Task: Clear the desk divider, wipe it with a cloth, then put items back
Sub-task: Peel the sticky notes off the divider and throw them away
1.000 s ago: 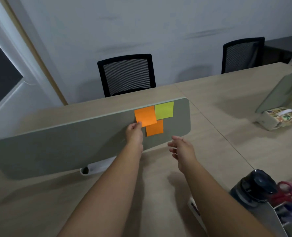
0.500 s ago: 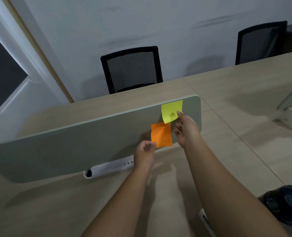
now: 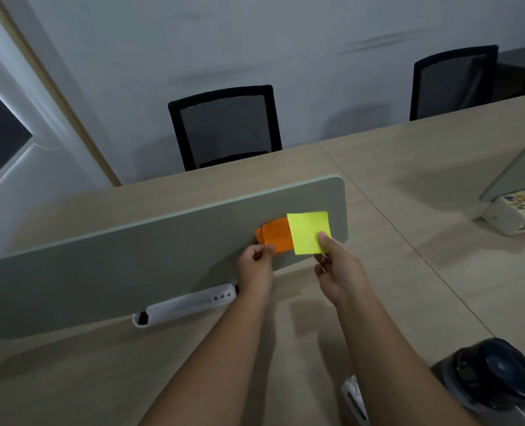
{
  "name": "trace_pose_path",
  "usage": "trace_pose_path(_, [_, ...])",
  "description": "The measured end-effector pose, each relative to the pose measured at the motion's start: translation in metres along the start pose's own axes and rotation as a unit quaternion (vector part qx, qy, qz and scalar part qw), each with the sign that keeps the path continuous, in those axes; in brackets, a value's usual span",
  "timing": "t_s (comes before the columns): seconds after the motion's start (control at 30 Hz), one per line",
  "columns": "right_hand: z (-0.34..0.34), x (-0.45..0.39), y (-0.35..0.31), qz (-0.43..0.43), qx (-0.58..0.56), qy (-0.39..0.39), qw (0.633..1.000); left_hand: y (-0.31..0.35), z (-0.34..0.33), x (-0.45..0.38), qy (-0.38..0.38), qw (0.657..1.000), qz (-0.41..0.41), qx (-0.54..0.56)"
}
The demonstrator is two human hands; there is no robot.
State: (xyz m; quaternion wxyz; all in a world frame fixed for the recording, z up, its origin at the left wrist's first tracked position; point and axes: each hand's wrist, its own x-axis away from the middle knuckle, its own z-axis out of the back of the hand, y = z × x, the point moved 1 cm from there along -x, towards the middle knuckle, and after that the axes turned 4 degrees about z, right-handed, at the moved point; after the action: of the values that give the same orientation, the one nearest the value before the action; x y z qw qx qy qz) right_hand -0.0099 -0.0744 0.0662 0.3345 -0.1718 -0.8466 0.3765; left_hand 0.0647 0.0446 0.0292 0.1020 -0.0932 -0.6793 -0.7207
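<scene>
We are looking down at a wood desk [image 3: 408, 186] with a grey divider [image 3: 132, 265] standing on it. The left hand [image 3: 255, 269] is pinching the orange notes [image 3: 275, 236] between thumb and fingers, in front of the divider near its right end. We are seeing two orange edges, but the yellow note is covering their right side, so we cannot tell how many there are. We cannot tell if they are touching the divider or are just held in front of it.

The right hand [image 3: 336, 269] is pinching the yellow note [image 3: 308, 231] by its near right corner, thumb on top. The other fingers are curling under it and are mostly hiding behind the hand. The yellow note is sitting just right of the orange notes and overlapping them.

A white bracket [image 3: 184, 305] is poking out under the divider, and the left arm is hiding its right end. A dark bottle [image 3: 488, 373] is sitting at the near right, cut off by the edge. A small white thing [image 3: 352, 395] beside the right arm is too hidden to make out. At the far right, a box [image 3: 516, 210] with a colourful print is sitting next to another divider [image 3: 522, 167], both cut off. Two black chairs [image 3: 224, 127] are standing on the far side of the desk.
</scene>
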Motion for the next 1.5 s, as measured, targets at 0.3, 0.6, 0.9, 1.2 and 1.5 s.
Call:
trace_pose_path(0.3, [0.057,0.058,0.043,-0.052,0.022,0.005,0.998,-0.016,0.044,0.047,0.037,0.999,-0.010,-0.015])
trace_pose_path(0.6, [0.040,0.155,0.162,-0.168,0.152,-0.175,0.958,-0.120,0.220,0.170,0.233,0.966,0.101,0.052])
trace_pose_path(0.9, [-0.016,0.280,0.291,-0.217,0.329,-0.370,0.841,-0.178,0.358,0.288,0.410,0.885,0.129,0.181])
trace_pose_path(1.2, [-0.007,0.417,0.397,-0.184,0.475,-0.498,0.701,-0.238,0.460,0.416,0.485,0.820,0.143,0.267])
trace_pose_path(1.5, [0.012,0.517,0.478,-0.151,0.558,-0.586,0.568,-0.333,0.557,0.515,0.567,0.743,0.231,0.272])
